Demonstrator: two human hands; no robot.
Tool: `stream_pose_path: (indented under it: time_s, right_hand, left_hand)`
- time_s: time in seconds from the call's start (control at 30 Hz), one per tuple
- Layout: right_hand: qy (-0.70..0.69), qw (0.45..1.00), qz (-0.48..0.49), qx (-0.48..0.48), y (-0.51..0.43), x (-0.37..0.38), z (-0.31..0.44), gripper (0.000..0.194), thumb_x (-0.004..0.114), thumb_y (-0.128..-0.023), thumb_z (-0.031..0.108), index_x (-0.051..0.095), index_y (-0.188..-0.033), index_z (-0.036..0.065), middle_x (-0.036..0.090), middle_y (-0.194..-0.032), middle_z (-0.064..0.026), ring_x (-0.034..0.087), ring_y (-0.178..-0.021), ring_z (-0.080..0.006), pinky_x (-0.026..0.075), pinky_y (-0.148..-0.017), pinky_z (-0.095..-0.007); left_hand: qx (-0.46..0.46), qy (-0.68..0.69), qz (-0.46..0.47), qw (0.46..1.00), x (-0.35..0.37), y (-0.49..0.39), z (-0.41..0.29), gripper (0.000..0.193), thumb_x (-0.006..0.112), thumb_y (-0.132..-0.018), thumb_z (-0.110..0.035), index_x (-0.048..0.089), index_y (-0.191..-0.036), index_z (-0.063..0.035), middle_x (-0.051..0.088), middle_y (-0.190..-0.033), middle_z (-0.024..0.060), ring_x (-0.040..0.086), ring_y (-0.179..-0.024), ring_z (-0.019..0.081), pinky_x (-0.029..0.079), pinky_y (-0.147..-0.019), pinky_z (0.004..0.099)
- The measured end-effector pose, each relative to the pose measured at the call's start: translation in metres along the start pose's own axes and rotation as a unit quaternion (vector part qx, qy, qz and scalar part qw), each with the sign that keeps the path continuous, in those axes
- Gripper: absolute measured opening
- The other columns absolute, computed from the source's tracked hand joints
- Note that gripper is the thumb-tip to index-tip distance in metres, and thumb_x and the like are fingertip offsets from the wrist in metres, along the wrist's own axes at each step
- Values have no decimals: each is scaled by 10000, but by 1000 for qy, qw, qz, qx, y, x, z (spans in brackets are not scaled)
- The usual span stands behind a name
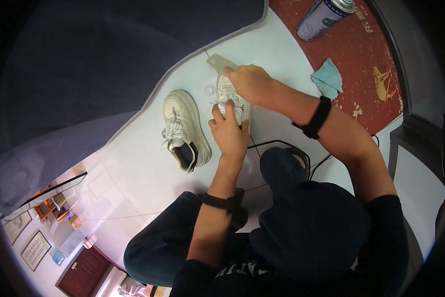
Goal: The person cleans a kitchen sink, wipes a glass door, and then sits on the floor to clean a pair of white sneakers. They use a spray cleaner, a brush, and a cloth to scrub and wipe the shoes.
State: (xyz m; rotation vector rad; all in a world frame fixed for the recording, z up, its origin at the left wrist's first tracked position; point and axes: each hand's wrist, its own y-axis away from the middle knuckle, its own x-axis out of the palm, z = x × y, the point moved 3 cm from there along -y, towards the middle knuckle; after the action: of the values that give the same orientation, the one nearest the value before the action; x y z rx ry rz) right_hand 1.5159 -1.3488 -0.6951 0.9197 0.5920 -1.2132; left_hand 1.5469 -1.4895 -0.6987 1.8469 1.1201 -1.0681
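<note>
A cream lace-up sneaker lies on the pale tiled floor, toe pointing away from me. My left hand rests over its laces and collar, fingers spread and pressed on the shoe. In my right hand is a translucent, flat-ended tool or brush, held by the toe; its working side is hidden. The matching cream sneaker stands to the left with its laces tied and dark lining showing. Between the two toes is a small clear round cap or cup.
A spray can and a crumpled light-blue cloth are on a worn red surface at the right. A large dark grey fabric sheet covers the upper left. A black cable runs near my foot.
</note>
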Motion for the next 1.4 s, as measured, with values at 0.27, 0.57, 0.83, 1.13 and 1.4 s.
stream_pose_path:
  time_s: [0.27,0.57,0.83,1.13,1.4]
  right_hand:
    - [-159,980,-58,100,72,73,-33,557,486,-872,24,358,-1414,39,641,-825,-243,638,-707,-379,511,-634,-463]
    - [-261,945,-198,2,89,63,-1,638,472,-858,-21,293,-1461,79,589,-868,-317,626,-778,-423,500,-703,-467]
    - [-154,961,-224,51,32,31,-16,645,492,-813,-33,328,-1430,58,625,-712,-208,633,-657,-366,515,-615,-456]
    - [-243,942,-230,28,65,74,-31,598,493,-842,-8,353,-1421,44,595,-827,-307,617,-710,-417,496,-619,-486]
    - [-275,928,-247,-52,99,92,-31,625,472,-836,-58,331,-1437,39,600,-906,-315,621,-776,-437,498,-707,-449]
  left_hand:
    - [-4,46,-27,999,-1,-2,5,703,821,-625,-109,491,-1245,-137,409,-1294,239,515,-972,447,454,-842,476]
    - [-79,239,-56,966,-13,-23,30,596,798,-684,-98,492,-1194,-66,481,-1131,206,525,-1020,381,427,-899,433]
    - [-60,246,-93,963,-2,-18,21,539,760,-712,-62,497,-1182,-53,495,-1117,192,507,-1043,360,403,-920,398]
    - [-13,181,-111,977,2,-14,0,454,693,-764,-50,513,-1178,-94,483,-1093,170,558,-924,372,470,-794,405]
    - [-20,169,-102,980,3,-18,2,442,671,-779,-35,503,-1185,-76,479,-1087,176,554,-940,392,471,-788,420]
